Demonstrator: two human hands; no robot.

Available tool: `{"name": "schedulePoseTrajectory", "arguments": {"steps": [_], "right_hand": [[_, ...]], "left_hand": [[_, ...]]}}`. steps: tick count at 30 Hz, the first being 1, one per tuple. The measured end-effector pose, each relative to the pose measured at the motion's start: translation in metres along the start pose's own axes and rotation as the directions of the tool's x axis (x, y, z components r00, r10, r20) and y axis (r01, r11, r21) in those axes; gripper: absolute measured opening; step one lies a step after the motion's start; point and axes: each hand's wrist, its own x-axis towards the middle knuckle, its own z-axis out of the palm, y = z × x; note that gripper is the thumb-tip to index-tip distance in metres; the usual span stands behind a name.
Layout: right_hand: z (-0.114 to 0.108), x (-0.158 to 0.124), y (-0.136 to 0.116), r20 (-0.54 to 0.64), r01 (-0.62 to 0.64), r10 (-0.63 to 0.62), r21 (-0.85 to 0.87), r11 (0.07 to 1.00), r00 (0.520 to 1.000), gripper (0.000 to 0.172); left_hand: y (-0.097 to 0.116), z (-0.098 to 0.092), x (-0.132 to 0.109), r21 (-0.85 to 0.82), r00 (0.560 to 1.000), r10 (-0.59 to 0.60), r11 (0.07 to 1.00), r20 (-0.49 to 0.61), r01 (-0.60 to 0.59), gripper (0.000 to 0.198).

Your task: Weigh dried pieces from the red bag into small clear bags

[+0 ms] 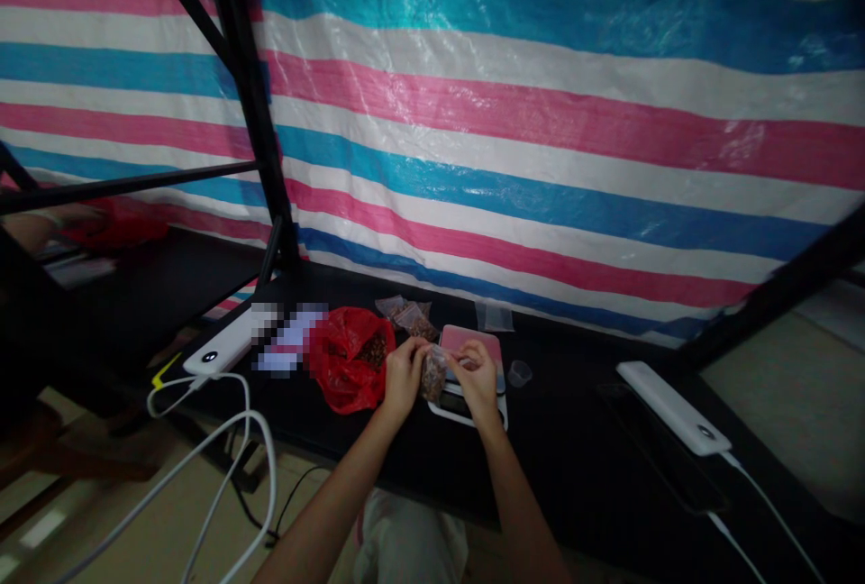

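A small clear zip bag (433,375) with brown grains in its lower part hangs between my hands. My left hand (404,378) pinches its top edge on one side, and my right hand (478,383) pinches the other side of the top. Both hands are closed at the fingertips, over the near left part of a white kitchen scale (468,418) with a pinkish platform. Left of my left hand lies an open red plastic bag (341,377) holding similar brown grains (373,351). Several filled small bags (417,321) lie just behind the hands.
Flat clear bags (496,317) lie behind the scale, and a small clear cup (520,374) stands to its right. White power banks (226,342) with cables lie at both ends of the black table (560,467). A dark phone (666,449) is at right. A striped sheet (514,133) hangs behind.
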Motion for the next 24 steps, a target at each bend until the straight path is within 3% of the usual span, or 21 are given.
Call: {"name": "schedulePoseTrajectory", "arguments": {"steps": [5,15,24], "right_hand": [[0.001,0.0,0.002,-0.008,0.001,-0.001,0.022,1.0,1.0,0.031],[0.002,-0.006,-0.01,-0.009,0.041,-0.042,-0.052,0.998,0.999,0.042],[0.004,-0.007,-0.004,-0.004,0.059,-0.06,-0.115,0.992,0.998,0.041]], "left_hand": [[0.002,0.001,0.0,0.039,1.0,0.004,0.999,0.007,-0.004,0.022],[0.006,0.0,0.001,-0.058,0.997,0.024,0.998,0.068,-0.02,0.016],[0.007,-0.001,-0.002,0.049,0.992,0.045,0.998,0.118,-0.051,0.018]]}}
